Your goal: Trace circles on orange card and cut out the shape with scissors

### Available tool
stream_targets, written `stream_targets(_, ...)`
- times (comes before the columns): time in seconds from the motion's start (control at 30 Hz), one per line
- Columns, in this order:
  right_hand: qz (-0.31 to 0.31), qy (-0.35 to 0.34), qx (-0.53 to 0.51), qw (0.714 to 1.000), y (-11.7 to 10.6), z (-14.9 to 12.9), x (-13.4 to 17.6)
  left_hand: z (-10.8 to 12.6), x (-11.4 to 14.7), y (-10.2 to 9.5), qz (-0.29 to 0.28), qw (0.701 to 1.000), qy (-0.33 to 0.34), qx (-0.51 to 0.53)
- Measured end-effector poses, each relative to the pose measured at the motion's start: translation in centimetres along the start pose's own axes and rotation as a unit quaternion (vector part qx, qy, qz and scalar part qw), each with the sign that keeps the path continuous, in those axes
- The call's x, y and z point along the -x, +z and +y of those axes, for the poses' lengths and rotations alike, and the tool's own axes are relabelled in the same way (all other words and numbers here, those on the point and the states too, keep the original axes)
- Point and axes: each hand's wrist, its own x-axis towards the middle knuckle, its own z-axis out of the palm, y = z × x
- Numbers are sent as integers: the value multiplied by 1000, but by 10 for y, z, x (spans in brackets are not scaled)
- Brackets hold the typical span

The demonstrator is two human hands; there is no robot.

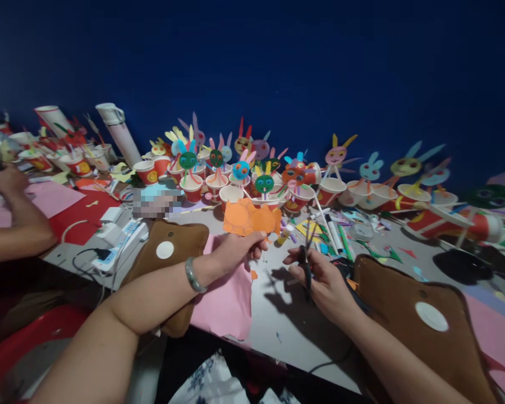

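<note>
My left hand pinches the lower right part of an orange sheet of paper, which has round outlines on it and a ragged, cut right edge. A bracelet circles my left wrist. To the right, my right hand is closed around the black handles of a pair of scissors, whose blades point up and away from me. Paper and scissors are apart. Below the left hand lies a pink sheet, and a small orange scrap rests on the table beside it.
Paper cups with colourful rabbit faces line the back. Brown cushions lie on both sides. Markers and scraps lie beyond my right hand. A power strip is at left, near another person's arm. A white thermos stands behind.
</note>
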Motion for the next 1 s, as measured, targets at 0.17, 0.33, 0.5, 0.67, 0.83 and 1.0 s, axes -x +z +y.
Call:
stream_targets(0.17,-9,13,4,1000,0,10,0,1,1,-2,7,1000,2,-10)
stream_targets(0.33,-13,16,28,999,1,9,-1,5,5,-1,15,1000,6,-9)
stream_targets(0.5,-9,7,45,999,1,1,1,10,13,3,24,1000,2,-9)
stream_targets(0.67,-76,-1,28,997,1,-12,5,18,24,13,57,998,32,17)
stream_targets(0.83,-154,32,4,988,4,-22,6,31,35,19,55,998,26,-21)
stream_targets(1.0,-202,60,-5,978,7,-25,8,35,39,22,65,997,10,-48)
